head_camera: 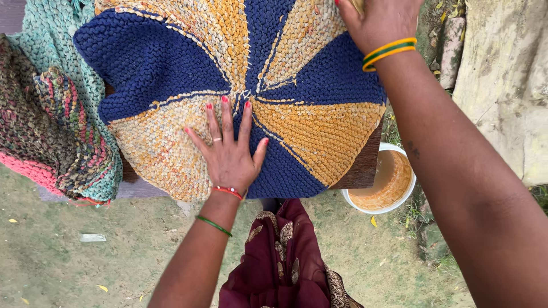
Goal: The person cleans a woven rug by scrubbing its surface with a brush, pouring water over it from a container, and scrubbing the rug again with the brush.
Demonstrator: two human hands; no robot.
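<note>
A round woven mat [171,63] with navy blue and yellow-orange wedges lies spread over a wooden table. My left hand [229,149] rests flat on it near the centre, fingers spread, palm down. My right hand [377,20] is at the mat's far upper edge, at the top of the frame. Its fingers are closed on something yellowish there. Most of that hand is cut off by the frame edge.
A teal woven mat [48,34] and a multicoloured one [63,137] hang off the table's left side. A white bucket of brownish water [387,183] stands on the ground at the table's right corner [365,165]. A stone slab [508,74] lies to the right. Maroon cloth [282,262] hangs below.
</note>
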